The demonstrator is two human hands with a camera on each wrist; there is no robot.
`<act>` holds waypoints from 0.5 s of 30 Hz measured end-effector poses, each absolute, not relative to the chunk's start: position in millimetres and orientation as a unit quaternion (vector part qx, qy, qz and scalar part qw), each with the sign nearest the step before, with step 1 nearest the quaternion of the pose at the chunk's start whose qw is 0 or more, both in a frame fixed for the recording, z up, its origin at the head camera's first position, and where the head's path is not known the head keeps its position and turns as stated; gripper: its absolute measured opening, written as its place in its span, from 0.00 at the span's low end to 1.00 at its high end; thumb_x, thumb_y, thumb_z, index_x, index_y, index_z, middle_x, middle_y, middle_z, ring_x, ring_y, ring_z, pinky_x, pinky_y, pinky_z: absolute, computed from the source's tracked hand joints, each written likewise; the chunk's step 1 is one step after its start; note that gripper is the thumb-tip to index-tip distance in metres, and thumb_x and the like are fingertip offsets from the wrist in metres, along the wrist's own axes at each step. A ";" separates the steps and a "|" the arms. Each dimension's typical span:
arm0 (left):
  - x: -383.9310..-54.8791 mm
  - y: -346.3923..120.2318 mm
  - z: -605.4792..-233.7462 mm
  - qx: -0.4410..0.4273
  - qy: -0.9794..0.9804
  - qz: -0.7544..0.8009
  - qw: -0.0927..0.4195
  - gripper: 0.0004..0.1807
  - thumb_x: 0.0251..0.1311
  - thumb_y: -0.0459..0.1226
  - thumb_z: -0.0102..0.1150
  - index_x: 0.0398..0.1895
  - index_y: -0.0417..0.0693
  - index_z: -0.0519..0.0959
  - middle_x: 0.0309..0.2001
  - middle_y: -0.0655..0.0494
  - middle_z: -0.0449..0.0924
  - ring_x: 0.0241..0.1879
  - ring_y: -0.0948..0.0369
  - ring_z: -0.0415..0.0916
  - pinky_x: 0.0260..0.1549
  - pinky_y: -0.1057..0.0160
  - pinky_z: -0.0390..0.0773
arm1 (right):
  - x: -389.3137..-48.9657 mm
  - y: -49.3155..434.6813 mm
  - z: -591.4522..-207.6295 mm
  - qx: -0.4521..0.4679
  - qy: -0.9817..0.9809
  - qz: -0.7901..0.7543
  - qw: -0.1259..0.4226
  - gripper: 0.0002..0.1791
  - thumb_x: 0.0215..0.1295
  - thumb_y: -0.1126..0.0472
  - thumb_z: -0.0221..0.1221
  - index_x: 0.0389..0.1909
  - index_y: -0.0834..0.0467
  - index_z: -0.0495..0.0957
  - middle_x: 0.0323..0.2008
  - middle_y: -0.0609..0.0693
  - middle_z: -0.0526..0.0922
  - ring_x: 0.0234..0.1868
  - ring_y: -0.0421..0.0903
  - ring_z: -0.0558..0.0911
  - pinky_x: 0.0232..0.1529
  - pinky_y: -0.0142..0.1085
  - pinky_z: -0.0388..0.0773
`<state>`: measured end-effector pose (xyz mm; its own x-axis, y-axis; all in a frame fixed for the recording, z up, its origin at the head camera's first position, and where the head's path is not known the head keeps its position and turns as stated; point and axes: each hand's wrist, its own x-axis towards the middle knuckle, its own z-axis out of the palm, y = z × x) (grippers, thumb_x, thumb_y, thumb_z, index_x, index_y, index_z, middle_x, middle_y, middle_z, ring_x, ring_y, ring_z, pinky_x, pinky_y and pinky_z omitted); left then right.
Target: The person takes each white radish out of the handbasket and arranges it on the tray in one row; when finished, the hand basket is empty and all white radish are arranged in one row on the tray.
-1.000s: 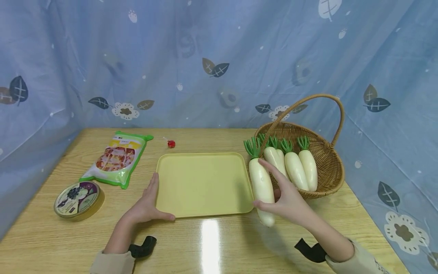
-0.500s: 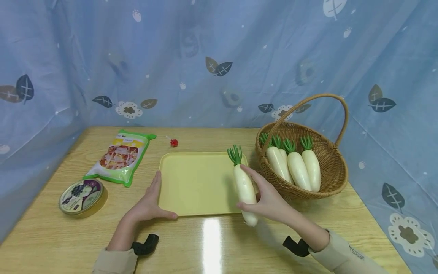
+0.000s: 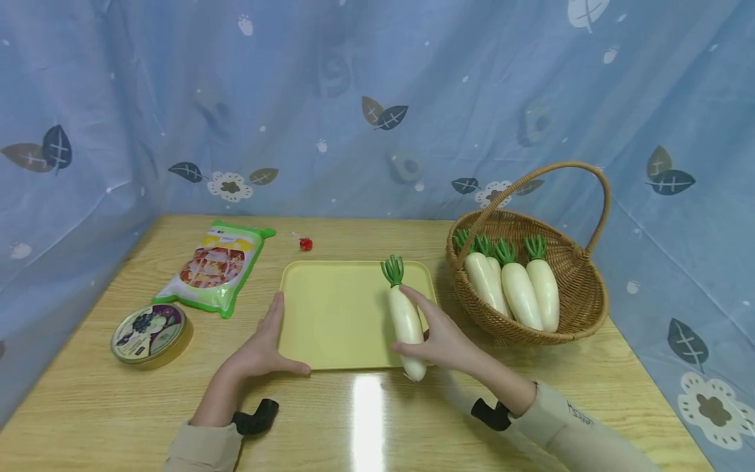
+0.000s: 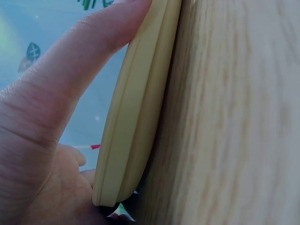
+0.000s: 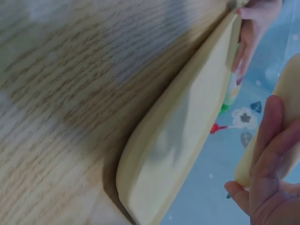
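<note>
A white radish (image 3: 406, 321) with a green leafy top hangs over the right part of the yellow tray (image 3: 330, 314). My right hand (image 3: 442, 337) grips it from the right side, thumb toward me, leaves pointing away. The right wrist view shows the fingers (image 5: 267, 159) wrapped round the radish, lifted off the tray. At the tray's near left corner rests my left hand (image 3: 259, 347), its fingers stretched along the left side and its thumb straight along the front edge. In the left wrist view that thumb (image 4: 93, 42) touches the tray's rim (image 4: 136, 112).
A wicker basket (image 3: 592, 308) with a tall handle stands tilted at the right, holding several more white radishes (image 3: 522, 295). Along the left lie a green-edged food packet (image 3: 215, 265) and a round tin (image 3: 147, 333). A small red item (image 3: 305, 244) lies behind the tray.
My right hand has carried the radish left, away from beside the basket to over the tray's right part. The left hand stays at the tray corner. The whole view has shifted slightly.
</note>
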<state>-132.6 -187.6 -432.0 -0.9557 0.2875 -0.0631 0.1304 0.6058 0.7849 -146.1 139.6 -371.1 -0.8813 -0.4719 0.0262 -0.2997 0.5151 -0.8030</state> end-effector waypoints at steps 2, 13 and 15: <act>-132.7 -187.5 -431.5 0.118 0.891 0.428 0.091 0.78 0.28 0.49 0.78 0.68 0.37 0.23 0.69 0.37 0.20 0.67 0.42 0.23 0.60 0.36 0.32 | -149.5 136.5 -373.7 -0.223 0.864 -0.440 0.096 0.52 0.46 0.55 0.70 0.70 0.48 0.49 0.67 0.55 0.55 0.38 0.48 0.76 0.26 0.33 0.78; -133.4 -187.5 -435.4 0.121 0.890 0.431 0.089 0.78 0.28 0.49 0.78 0.68 0.37 0.23 0.69 0.38 0.20 0.68 0.43 0.22 0.60 0.36 0.32 | -162.9 124.1 -384.1 -0.210 0.884 -0.404 0.099 0.53 0.46 0.50 0.70 0.70 0.48 0.49 0.66 0.55 0.59 0.59 0.56 0.66 0.48 0.54 0.70; -133.4 -187.8 -435.8 0.120 0.890 0.431 0.088 0.78 0.28 0.49 0.78 0.68 0.37 0.23 0.69 0.38 0.20 0.68 0.43 0.22 0.60 0.36 0.32 | -165.4 121.8 -385.9 -0.205 0.887 -0.399 0.106 0.53 0.46 0.49 0.69 0.71 0.47 0.49 0.65 0.55 0.59 0.58 0.56 0.68 0.46 0.52 0.72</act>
<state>-133.4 -187.8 -435.8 -0.9554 0.2905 -0.0534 0.1380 0.5990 0.7887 -165.4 121.8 -385.9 -0.8933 -0.4488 -0.0235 -0.2800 0.5967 -0.7520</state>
